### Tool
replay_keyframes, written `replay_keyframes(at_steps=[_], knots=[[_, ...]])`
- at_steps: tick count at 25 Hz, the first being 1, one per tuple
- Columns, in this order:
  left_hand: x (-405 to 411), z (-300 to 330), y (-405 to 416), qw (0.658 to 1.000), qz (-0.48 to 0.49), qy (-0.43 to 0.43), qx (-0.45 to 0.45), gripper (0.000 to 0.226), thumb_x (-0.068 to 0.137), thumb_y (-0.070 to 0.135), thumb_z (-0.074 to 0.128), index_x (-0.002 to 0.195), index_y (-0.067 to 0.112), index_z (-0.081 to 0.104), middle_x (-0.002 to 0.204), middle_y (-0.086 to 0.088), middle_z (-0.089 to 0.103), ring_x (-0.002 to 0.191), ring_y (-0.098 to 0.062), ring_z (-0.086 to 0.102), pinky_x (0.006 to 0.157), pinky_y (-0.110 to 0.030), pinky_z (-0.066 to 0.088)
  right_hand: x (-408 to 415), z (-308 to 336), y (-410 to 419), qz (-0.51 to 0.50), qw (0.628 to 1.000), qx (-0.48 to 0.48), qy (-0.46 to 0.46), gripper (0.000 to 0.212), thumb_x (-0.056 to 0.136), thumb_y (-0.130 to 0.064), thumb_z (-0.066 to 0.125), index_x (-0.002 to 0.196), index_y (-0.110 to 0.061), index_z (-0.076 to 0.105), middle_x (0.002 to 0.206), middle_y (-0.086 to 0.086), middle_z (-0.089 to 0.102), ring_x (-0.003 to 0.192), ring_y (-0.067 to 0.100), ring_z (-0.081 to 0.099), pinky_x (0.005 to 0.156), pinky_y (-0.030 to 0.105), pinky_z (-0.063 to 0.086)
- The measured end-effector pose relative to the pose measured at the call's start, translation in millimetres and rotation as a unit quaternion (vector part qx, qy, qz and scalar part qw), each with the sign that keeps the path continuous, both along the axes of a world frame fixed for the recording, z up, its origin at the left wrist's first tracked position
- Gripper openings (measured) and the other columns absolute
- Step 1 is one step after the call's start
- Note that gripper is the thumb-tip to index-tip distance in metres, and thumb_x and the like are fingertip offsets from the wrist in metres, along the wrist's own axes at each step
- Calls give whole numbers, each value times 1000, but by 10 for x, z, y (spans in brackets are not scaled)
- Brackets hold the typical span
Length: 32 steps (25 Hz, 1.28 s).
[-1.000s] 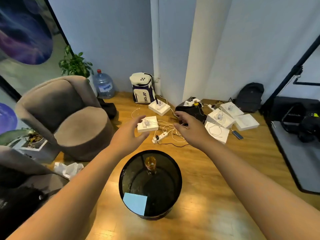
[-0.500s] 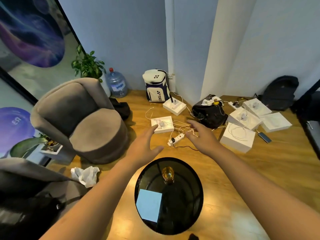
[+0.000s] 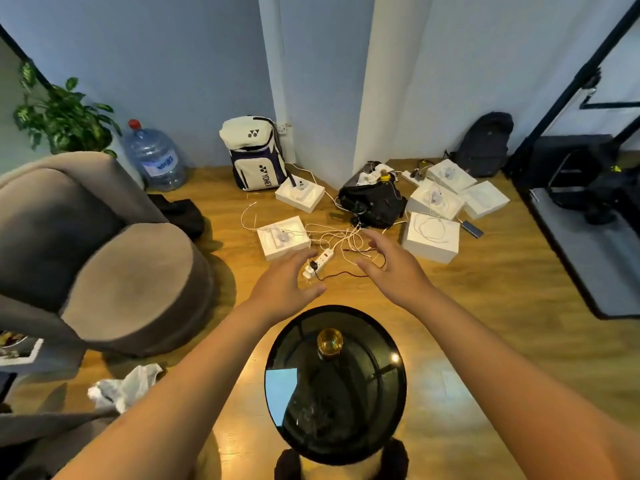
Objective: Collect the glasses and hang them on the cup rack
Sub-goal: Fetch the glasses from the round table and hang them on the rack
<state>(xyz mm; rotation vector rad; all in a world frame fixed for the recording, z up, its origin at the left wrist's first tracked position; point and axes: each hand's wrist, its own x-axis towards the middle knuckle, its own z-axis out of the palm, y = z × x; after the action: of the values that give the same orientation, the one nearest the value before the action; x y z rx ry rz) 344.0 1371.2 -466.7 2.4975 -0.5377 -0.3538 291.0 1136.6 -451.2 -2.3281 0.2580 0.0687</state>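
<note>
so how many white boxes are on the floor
6: one by the power strip, one before the white backpack, four right of the black bag. More may be hidden.

Amber glass [image 3: 330, 342] on black round table [image 3: 388, 403]; white boxes [image 3: 430, 241] and white power strip [image 3: 319, 262] beyond fingers; grey-brown armchair [image 3: 104, 258]; blue wall [image 3: 156, 64]

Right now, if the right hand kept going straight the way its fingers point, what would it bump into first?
Probably the tangle of white cables on the floor just past the right hand, then the black bag. Depth is unclear: the hand hovers above the floor.
</note>
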Motion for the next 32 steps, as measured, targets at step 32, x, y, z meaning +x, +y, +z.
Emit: replay_keyframes(at_steps=[32], knots=[[-1229,-4195,-581,973,216,60,-48,112,74,56,87,162,33,22,164,9,34,153,-16,28,122,-41,35,-1111,-3622,-411,1,995,80,53,63,100,-35,67,157,-41,40,148,-11,54,136,10,50,105,33,45]])
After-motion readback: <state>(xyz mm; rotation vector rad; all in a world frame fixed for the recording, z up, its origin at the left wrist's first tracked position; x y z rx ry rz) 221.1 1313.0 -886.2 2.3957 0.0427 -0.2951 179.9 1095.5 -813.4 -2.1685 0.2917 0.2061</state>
